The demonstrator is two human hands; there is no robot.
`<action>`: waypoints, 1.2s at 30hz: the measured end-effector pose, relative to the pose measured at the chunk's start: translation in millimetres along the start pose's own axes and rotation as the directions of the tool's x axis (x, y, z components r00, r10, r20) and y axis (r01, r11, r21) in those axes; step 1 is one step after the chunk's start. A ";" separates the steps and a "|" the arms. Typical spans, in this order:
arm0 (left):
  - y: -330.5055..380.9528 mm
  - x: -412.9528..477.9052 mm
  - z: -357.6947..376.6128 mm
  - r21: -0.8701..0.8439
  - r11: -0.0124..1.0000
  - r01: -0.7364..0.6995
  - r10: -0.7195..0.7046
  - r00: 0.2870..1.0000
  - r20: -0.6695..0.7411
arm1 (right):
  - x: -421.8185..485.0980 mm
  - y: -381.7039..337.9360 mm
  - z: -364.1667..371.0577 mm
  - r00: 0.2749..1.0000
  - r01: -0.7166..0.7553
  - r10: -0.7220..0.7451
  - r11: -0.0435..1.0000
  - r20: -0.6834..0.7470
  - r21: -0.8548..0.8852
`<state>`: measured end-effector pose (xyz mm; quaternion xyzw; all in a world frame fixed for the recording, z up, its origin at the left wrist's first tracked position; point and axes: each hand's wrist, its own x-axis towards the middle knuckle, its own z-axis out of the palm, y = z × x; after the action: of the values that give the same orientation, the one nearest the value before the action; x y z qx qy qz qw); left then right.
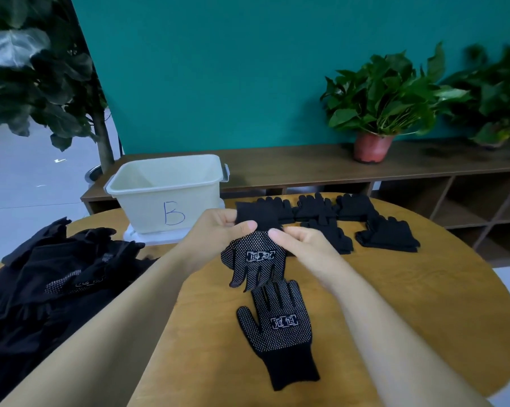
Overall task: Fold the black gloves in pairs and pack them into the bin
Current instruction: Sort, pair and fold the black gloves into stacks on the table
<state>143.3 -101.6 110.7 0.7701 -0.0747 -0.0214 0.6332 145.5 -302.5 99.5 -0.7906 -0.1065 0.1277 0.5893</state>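
Observation:
My left hand [215, 230] grips the cuff of a black dotted glove [255, 259], which hangs fingers-down above the round wooden table [409, 304]. My right hand [300, 245] pinches the same glove near the cuff from the right. Below it a second dotted glove [277, 330] lies flat on the table, fingers pointing away from me, cuff toward me. The cream bin marked "B" [165, 195] stands at the table's far left edge; its visible inside looks empty.
A heap of loose black gloves [51, 289] fills the left side. Several folded glove pairs [385, 235] lie in rows behind my hands. A low wooden shelf [306, 163] with potted plants [374, 148] runs along the teal wall.

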 end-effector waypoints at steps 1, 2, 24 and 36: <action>2.0 2.4 1.7 -0.025 1.000 0.001 0.000 1.000 0.020 | 6.0 -3.3 -2.7 1.000 -0.011 0.010 1.000 0.022 0.014; 1.4 6.1 1.3 -0.033 0.999 0.006 -0.005 0.999 0.035 | 12.9 -3.1 -5.5 1.000 -0.018 0.018 0.999 0.016 0.042; -30.4 64.9 -13.3 0.063 0.990 0.129 -0.133 0.988 0.078 | 98.6 13.3 -25.8 0.994 -0.097 0.095 0.994 -0.058 -0.040; -64.6 16.6 13.3 0.184 0.971 0.151 -0.175 0.977 0.122 | 43.0 61.6 -14.8 0.989 -0.138 0.141 0.989 0.045 -0.047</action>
<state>163.7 -104.9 45.9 0.8225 -0.0562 -0.1196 0.5533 192.1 -319.5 41.2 -0.8055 -0.0678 0.1852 0.5588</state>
